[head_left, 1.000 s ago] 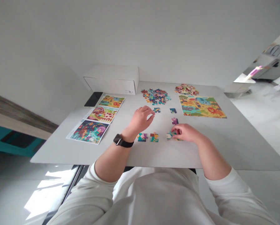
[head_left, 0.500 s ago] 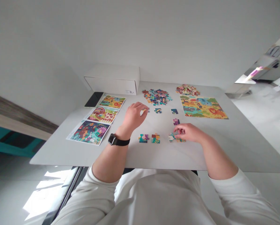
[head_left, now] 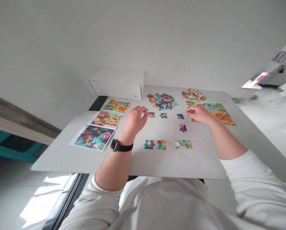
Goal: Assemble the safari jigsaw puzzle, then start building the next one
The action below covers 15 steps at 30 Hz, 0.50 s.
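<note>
My left hand (head_left: 136, 119), with a black watch on its wrist, hovers just left of an orange-and-blue puzzle piece (head_left: 151, 115). Its fingers are bent, with a gap between thumb and forefinger and nothing visible in it. My right hand (head_left: 197, 114) is closed over the left part of the animal picture, fingertips together; I see nothing in them. Left of those fingertips lies a dark blue piece (head_left: 180, 116), with a purple piece (head_left: 182, 127) below. Another blue piece (head_left: 163, 115) lies between the hands. Nearer me are two joined pieces (head_left: 183, 144), a pink-flower piece (head_left: 149, 144) and a brown-and-yellow piece (head_left: 161, 144).
A heap of dark puzzle pieces (head_left: 162, 101) and a paler heap (head_left: 193, 94) lie at the back. The animal picture (head_left: 221, 115) is at right. At left are a sheet with three pictures (head_left: 95, 136), a phone (head_left: 98, 103) and a white box (head_left: 116, 88) by the wall.
My right hand has moved up and right, away from the two joined pieces, which now show fully. My left hand has stayed nearly in place beside the orange-and-blue piece. The view has shifted slightly.
</note>
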Tool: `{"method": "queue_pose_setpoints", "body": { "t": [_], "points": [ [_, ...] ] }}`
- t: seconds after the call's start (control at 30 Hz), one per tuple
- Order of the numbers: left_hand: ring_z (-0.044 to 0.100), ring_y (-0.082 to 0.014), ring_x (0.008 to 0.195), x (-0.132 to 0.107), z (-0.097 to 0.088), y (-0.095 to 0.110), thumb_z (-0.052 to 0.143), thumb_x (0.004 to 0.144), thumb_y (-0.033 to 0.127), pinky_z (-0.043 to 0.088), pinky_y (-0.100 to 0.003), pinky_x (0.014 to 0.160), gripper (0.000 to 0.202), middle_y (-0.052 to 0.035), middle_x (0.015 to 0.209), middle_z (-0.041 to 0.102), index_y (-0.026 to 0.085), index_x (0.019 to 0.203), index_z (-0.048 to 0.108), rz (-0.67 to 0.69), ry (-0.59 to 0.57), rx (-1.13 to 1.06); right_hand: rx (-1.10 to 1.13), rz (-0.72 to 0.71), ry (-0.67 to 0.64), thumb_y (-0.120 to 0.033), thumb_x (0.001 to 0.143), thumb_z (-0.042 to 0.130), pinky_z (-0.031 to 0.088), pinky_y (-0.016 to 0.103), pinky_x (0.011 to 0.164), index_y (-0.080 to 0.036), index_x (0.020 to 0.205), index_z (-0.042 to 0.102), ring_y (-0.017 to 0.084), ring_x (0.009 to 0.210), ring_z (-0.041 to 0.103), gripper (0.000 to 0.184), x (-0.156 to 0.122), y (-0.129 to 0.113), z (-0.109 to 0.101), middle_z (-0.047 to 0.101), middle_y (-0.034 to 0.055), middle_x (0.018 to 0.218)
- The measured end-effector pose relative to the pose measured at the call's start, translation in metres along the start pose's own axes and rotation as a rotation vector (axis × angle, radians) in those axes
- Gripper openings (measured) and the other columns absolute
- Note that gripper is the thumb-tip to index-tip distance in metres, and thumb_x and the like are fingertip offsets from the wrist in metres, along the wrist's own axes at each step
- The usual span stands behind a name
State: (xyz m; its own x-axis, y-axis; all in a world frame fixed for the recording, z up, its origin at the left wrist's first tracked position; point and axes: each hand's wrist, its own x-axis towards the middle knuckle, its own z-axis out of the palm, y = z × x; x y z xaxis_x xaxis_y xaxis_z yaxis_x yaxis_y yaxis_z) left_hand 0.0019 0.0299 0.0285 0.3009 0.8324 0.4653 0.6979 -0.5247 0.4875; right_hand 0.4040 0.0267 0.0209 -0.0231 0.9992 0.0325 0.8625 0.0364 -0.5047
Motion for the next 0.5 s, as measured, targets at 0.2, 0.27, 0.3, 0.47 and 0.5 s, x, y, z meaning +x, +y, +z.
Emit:
{"method": "queue_pose_setpoints", "body": {
  "t": [0.2,0.27,0.3,0.47,0.5],
  "points": [
    [0.072,-0.0245,0.100,0.000,0.004,0.000,0.059,0.103,0.023,0.056,-0.038,0.096,0.021,-0.0082,0.112,0.079,0.023,0.111,0.078,-0.029,-0.028,0.012,-0.172,0.148,0.038,-0.030,0.096,0.073,0.059,0.037,0.097,-0.023,0.114,0.083,0.027,0.107,0.078,0.022,0.062,-0.001,0.016,0.084,0.0108,0.117],
    [0.072,-0.0244,0.099,0.000,0.006,0.000,0.059,0.103,0.023,0.056,-0.038,0.095,0.021,-0.0079,0.110,0.079,0.023,0.111,0.078,-0.031,-0.040,0.020,-0.229,0.194,0.044,-0.030,0.097,0.073,0.058,0.037,0.102,-0.024,0.124,0.082,0.028,0.115,0.077,0.029,0.081,-0.005,0.024,0.083,0.0116,0.125],
    [0.072,-0.0244,0.098,-0.001,0.007,-0.001,0.059,0.102,0.023,0.056,-0.038,0.094,0.020,-0.0079,0.109,0.079,0.023,0.111,0.078,-0.031,-0.044,0.023,-0.252,0.209,0.045,-0.030,0.098,0.073,0.057,0.037,0.104,-0.024,0.129,0.080,0.028,0.118,0.076,0.033,0.089,-0.007,0.027,0.082,0.0120,0.128],
    [0.073,-0.0256,0.101,-0.001,0.011,-0.004,0.060,0.103,0.024,0.056,-0.038,0.092,0.020,-0.0080,0.109,0.079,0.024,0.110,0.078,-0.032,-0.068,0.028,-0.270,0.196,0.018,-0.026,0.098,0.072,0.055,0.039,0.108,-0.022,0.142,0.075,0.030,0.123,0.073,0.044,0.129,-0.006,0.040,0.080,0.0160,0.131],
    [0.073,-0.0258,0.101,-0.001,0.012,-0.004,0.060,0.103,0.024,0.057,-0.039,0.092,0.020,-0.0080,0.109,0.079,0.024,0.110,0.078,-0.035,-0.073,0.031,-0.266,0.183,0.010,-0.025,0.097,0.074,0.055,0.040,0.108,-0.021,0.141,0.075,0.031,0.122,0.073,0.045,0.135,-0.005,0.041,0.080,0.0166,0.129]
  ]
}}
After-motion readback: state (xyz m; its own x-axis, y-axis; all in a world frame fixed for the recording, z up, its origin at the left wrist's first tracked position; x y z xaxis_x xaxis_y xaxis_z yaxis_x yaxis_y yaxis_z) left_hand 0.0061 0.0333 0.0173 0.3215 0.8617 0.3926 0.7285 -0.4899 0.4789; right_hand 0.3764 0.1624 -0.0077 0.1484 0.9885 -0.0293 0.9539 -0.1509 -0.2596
